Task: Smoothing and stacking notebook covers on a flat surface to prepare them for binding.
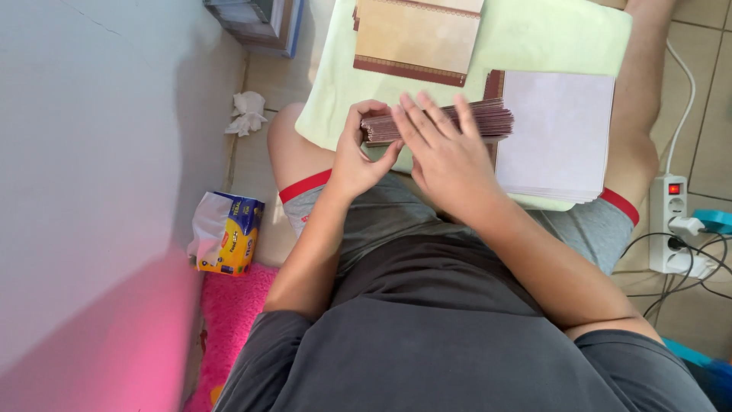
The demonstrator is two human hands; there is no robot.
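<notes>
At the centre of the frame, on our lap, we hold a stack of maroon-edged cards (pixel 438 122) on its edge over a pale green cushion (pixel 549 34). Our left hand (pixel 358 156) pinches the stack's left end, fingers curled closed on it. Our right hand (pixel 446 156) lies flat against the stack, fingers spread open. Just right lies a pile of white sheets (pixel 557 133); above, a tan card (pixel 415 38).

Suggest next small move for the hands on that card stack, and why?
Probably square the stack: its right edges fan out unevenly. The left hand pinches the left end and the right hand lies flat across it, so nudging the right end inward seems the natural step.
</notes>
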